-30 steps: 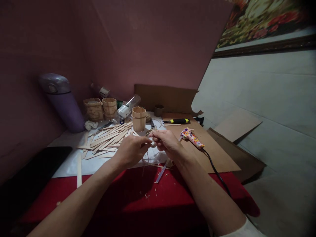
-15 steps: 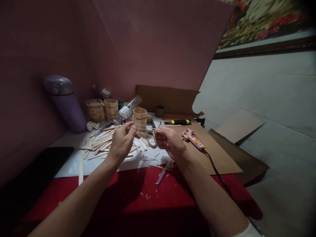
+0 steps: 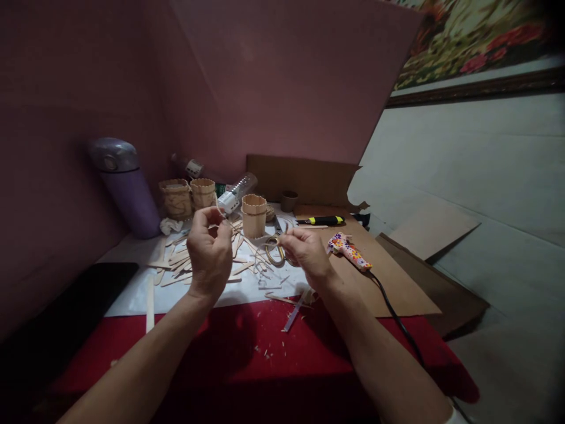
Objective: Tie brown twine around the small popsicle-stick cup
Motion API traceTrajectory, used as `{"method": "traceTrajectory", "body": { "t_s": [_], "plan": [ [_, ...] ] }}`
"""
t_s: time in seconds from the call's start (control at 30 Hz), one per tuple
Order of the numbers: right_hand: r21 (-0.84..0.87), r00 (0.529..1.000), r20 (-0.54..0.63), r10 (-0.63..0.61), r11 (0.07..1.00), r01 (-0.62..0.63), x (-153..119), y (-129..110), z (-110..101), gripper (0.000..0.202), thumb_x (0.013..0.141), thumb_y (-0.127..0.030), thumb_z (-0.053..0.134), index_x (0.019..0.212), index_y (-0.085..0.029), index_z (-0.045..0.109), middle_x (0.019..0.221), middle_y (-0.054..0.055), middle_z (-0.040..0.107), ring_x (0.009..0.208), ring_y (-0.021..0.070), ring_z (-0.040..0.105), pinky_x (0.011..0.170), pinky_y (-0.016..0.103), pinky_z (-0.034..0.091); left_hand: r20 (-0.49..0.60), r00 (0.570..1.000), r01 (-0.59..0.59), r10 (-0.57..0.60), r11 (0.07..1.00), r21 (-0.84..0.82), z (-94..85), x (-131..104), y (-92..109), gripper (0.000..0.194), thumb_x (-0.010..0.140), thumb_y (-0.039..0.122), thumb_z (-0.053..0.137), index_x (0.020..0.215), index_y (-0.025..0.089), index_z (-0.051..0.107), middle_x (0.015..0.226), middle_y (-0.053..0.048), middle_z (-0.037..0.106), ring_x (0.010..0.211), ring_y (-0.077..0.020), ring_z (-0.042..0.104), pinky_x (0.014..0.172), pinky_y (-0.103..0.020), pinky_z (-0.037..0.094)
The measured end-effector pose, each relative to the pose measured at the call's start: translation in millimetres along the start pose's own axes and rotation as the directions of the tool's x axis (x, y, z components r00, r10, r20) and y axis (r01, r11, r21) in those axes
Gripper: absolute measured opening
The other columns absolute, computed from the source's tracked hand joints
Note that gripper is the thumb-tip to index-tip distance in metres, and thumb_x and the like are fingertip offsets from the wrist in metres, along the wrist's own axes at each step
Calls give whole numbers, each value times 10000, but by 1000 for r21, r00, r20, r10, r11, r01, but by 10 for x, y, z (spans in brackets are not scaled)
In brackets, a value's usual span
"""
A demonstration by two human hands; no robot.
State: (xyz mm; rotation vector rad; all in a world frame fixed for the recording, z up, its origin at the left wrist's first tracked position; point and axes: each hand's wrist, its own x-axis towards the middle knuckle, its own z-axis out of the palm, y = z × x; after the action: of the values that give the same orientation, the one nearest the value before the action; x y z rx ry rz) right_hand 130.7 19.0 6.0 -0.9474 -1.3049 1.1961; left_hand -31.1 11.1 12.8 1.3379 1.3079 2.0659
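Note:
My left hand (image 3: 209, 253) is closed in a pinch, a short end of twine (image 3: 218, 206) rising above its fingertips. Lower and to the right, my right hand (image 3: 309, 253) pinches twine as well, and a thin loose length curls below it over the white paper. Between and beyond the hands a small cup of wooden sticks (image 3: 253, 224) stands upright, with a band of twine around it. Scissors with looped handles (image 3: 274, 257) lie just left of my right fingers, partly hidden by them. Popsicle sticks (image 3: 179, 265) are heaped behind my left hand.
A purple bottle (image 3: 132, 197), two finished-looking stick cups (image 3: 176, 199) and a plastic bottle (image 3: 238, 191) stand or lie at the back left. On the right cardboard are a utility knife (image 3: 324, 221) and a patterned glue gun (image 3: 349, 252) with a black cord. A dark flat object (image 3: 101, 288) lies left.
My hands have moved apart: the left went left and turned upright, the right shifted slightly right. The twine stretched between them before now hangs loose. The view has shifted slightly.

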Motion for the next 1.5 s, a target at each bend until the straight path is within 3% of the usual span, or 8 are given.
{"method": "traceTrajectory", "body": {
  "t_s": [0.07,0.2,0.37,0.5,0.63,0.73,0.83,1.5],
  "plan": [
    [-138,997,71,5,990,5,-8,43,35,203,656,-289,607,545,-164,492,447,-74,365,411,46,273,400,201,185,119,990,-80,77,997,21,9,-58,19,200,714,152,570,911,150,604,829,-22,618,491,-46,448,423,-177,341],
    [-227,991,132,10,974,21,-12,84,63,205,663,-299,582,547,-172,471,472,-62,398,442,61,317,433,211,228,472,880,32,-41,999,26,28,-150,21,202,753,193,562,930,143,646,844,-47,656,429,-47,425,393,-205,341],
    [-302,998,1,-69,951,66,25,91,14,191,656,-278,559,520,-174,474,459,-58,390,458,73,321,452,220,247,118,992,-25,34,997,-72,-4,-36,0,244,718,156,594,959,161,629,812,-15,620,450,-47,439,386,-192,324],
    [-325,986,-139,-91,945,42,57,94,-26,190,655,-289,549,517,-177,483,446,-61,372,446,77,308,451,226,244,-60,997,-56,48,990,-128,-37,49,3,275,674,50,510,896,163,627,767,-7,623,591,-85,551,488,-188,398],
    [-300,999,13,-43,953,45,33,91,-2,183,651,-285,553,523,-178,478,455,-61,371,453,77,308,455,226,244,208,973,-101,101,995,-6,-14,-53,34,230,689,55,490,790,158,669,706,-14,654,652,-113,585,598,-218,449],
    [-304,988,149,-29,950,73,8,112,29,173,649,-272,547,532,-177,462,495,-53,390,490,81,334,473,225,257,549,836,-31,-21,996,85,27,-154,17,240,714,97,494,841,156,689,597,10,615,501,-98,532,494,-214,417],
    [-312,985,170,-24,947,77,3,123,37,171,644,-274,537,539,-177,443,525,-47,400,522,85,356,489,223,274,707,699,6,-109,989,146,52,-192,-34,207,768,155,477,792,147,683,517,22,559,437,-89,486,447,-208,382],
    [-512,949,291,119,858,49,30,94,-91,89,682,-203,528,607,-156,535,504,-36,483,457,76,442,427,192,311,754,657,-429,10,827,362,12,-136,-104,203,804,208,514,720,189,698,664,-47,664,606,-143,556,582,-250,347]
  ]
}}
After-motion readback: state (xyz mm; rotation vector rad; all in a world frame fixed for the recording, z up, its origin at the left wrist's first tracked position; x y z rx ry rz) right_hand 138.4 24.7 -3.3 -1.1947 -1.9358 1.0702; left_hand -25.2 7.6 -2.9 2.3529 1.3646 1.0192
